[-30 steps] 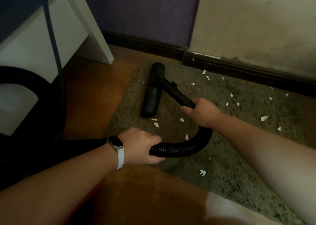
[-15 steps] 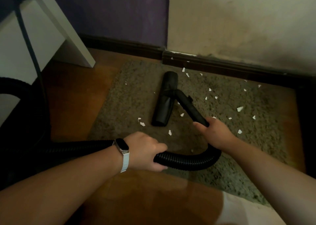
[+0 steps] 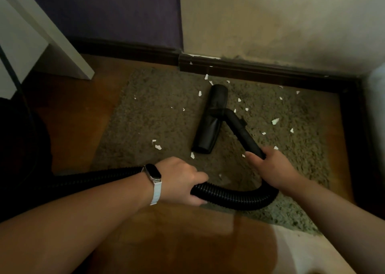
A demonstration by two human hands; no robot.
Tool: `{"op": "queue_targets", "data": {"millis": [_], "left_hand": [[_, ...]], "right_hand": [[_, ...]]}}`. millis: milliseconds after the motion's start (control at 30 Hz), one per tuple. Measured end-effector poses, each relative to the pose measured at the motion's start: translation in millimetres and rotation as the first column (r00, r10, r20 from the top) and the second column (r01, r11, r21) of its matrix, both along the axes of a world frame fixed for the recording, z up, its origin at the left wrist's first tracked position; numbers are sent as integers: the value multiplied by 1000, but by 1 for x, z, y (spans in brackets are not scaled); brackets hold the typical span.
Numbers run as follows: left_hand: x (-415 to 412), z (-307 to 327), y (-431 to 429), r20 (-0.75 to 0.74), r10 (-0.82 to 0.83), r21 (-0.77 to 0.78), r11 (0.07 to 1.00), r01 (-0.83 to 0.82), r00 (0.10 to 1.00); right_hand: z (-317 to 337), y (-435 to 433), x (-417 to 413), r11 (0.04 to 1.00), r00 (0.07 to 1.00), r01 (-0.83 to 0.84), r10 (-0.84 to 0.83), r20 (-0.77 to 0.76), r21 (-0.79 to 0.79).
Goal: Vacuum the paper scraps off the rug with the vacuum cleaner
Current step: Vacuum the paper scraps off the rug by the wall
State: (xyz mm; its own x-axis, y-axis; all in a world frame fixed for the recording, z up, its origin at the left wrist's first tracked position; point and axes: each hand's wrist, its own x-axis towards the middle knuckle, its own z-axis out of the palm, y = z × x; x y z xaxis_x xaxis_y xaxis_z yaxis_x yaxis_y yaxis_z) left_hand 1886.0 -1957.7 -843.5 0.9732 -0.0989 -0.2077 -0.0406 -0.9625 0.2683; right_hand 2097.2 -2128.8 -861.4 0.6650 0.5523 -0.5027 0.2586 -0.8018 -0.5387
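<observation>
A shaggy grey-green rug [image 3: 158, 125] lies on the wooden floor against the wall. Several white paper scraps [image 3: 275, 121] are scattered over it, on both sides of the black floor nozzle [image 3: 210, 119], which rests flat on the rug's middle. My right hand [image 3: 273, 167] grips the rigid black tube [image 3: 241, 132] that runs down to the nozzle. My left hand [image 3: 181, 180], with a watch on a white strap at the wrist, holds the ribbed black hose [image 3: 235, 196], which curves under the right hand and runs off to the left.
A dark skirting board [image 3: 260, 69] borders the rug at the back and right. A white furniture leg [image 3: 62, 51] stands at the back left. The dark vacuum body [image 3: 20, 148] sits at the left edge. Bare wooden floor [image 3: 177, 238] lies in front.
The nozzle has slid to the right across the rug, from its left part to its middle. Both hands kept their grip and the view has shifted right.
</observation>
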Motion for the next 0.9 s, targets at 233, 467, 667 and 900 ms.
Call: {"op": "queue_targets", "data": {"millis": [233, 467, 667, 900], "left_hand": [[-4, -8, -2, 191, -38, -25, 999, 43, 981], [-35, -4, 4, 197, 9, -35, 999, -3, 980], [-62, 7, 5, -8, 74, -74, 994, -75, 997], [-77, 19, 13, -80, 223, -108, 967, -231, 972]], "right_hand": [[8, -8, -4, 999, 999, 31, -31, -10, 23], [11, 23, -25, 984, 987, -160, 159, 28, 78], [9, 53, -46, 918, 918, -385, 391, -58, 91], [13, 94, -51, 888, 888, -456, 458, -29, 58]]}}
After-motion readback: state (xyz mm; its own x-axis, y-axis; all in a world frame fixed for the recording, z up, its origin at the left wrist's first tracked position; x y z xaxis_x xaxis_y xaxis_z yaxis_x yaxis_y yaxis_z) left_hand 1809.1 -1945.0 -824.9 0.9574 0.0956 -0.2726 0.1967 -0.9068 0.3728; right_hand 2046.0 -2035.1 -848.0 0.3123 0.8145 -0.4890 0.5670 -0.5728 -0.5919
